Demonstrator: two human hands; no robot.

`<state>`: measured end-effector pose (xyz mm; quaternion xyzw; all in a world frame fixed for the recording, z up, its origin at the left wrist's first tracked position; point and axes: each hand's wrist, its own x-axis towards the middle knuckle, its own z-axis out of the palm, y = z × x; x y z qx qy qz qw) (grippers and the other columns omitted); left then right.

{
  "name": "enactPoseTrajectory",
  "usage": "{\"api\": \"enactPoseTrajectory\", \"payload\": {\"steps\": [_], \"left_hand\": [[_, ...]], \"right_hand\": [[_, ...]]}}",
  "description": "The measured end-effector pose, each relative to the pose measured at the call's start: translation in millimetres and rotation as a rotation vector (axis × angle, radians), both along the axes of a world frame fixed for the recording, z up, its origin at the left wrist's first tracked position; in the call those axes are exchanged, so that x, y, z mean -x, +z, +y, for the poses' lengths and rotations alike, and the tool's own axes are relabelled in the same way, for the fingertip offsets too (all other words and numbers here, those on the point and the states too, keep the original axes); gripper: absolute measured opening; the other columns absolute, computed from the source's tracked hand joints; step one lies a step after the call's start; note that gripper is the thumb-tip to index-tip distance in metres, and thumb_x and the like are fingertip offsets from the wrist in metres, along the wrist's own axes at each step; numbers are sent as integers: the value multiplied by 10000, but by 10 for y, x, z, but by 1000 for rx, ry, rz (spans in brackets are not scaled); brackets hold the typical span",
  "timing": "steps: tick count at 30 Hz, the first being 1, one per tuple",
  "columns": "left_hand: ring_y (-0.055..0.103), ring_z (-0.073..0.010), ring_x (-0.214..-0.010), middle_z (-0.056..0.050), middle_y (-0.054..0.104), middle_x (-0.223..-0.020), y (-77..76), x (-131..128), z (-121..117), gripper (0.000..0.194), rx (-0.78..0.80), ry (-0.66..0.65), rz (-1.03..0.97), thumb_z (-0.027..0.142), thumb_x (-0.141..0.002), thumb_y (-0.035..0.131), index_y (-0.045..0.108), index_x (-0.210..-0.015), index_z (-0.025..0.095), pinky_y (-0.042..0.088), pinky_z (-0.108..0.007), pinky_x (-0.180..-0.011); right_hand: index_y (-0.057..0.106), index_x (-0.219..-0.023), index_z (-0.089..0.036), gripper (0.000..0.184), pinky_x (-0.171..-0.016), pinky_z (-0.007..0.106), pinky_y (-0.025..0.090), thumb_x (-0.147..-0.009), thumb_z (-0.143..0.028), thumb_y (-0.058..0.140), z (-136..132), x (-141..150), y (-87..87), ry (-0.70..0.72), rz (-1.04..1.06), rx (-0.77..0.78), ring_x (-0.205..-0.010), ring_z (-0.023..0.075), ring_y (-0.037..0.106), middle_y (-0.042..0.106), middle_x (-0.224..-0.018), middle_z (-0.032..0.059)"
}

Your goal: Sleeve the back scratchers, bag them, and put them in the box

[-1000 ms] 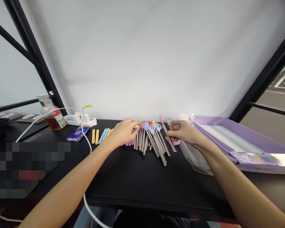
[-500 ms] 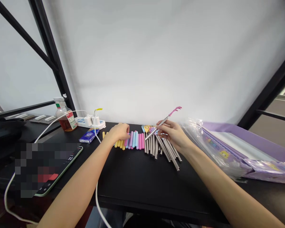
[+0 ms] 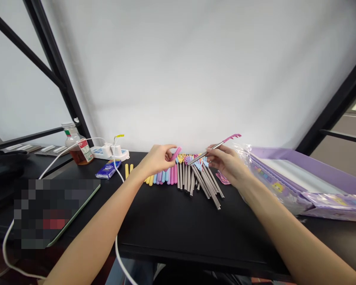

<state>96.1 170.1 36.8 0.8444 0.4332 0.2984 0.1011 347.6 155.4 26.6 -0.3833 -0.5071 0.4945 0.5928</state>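
Head view shows our left hand (image 3: 158, 158) pinching a pink tube (image 3: 176, 153) between thumb and fingers, while our right hand (image 3: 225, 160) pinches a rod (image 3: 198, 157). To handle these well, we think both holds should be light but steady, with tube and rod turned into one line, since the tube slopes more steeply; the rod is better held clear of the pile (image 3: 209, 186). From our left fingertips, the tube stands out toward one o'clock. Rod and tube are apart: from our right fingertips, the rod's bare end points to eight o'clock, its pink head (image 3: 233, 137) to two o'clock.
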Motion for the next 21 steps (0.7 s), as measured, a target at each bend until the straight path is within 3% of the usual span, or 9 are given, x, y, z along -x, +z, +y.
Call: {"api": "enactPoseTrajectory", "payload": {"steps": [4,9,16,21], "left_hand": [[643,-158,-815,-44,707,-952,-66,-156,-45,337,-236,-179,59,179,-846,570,665,-1169,186,509,-292,-788],[649,-153,-801,-43,709,-997,-147,-252,-95,404,-387,-171,134,157,-857,548,604,-1255,196,518,-293,-768],[646,-150,-790,-45,689,-1012,-170,-281,-128,374,-448,-154,195,164,-887,531,569,-1258,190,516,-276,-711],[623,-180,-911,-77,631,-1045,-171,-290,-98,265,-511,-157,189,287,-1033,418,555,-1231,178,525,-323,-822]], "right_hand": [[628,-833,-226,365,-582,272,480,-661,-442,866,-62,-181,165,-53,-43,-182,-610,120,567,582,-717,-11],[602,-830,-242,378,-594,311,466,-672,-482,847,-48,-293,187,-160,-63,-298,-561,129,532,532,-650,-29],[628,-853,-221,320,-585,309,446,-723,-429,833,8,-255,92,-117,-95,-343,-552,131,542,575,-630,-17],[633,-802,-210,270,-582,299,443,-741,-383,831,-5,-312,113,-86,-112,-415,-564,141,561,600,-576,-5]]}}
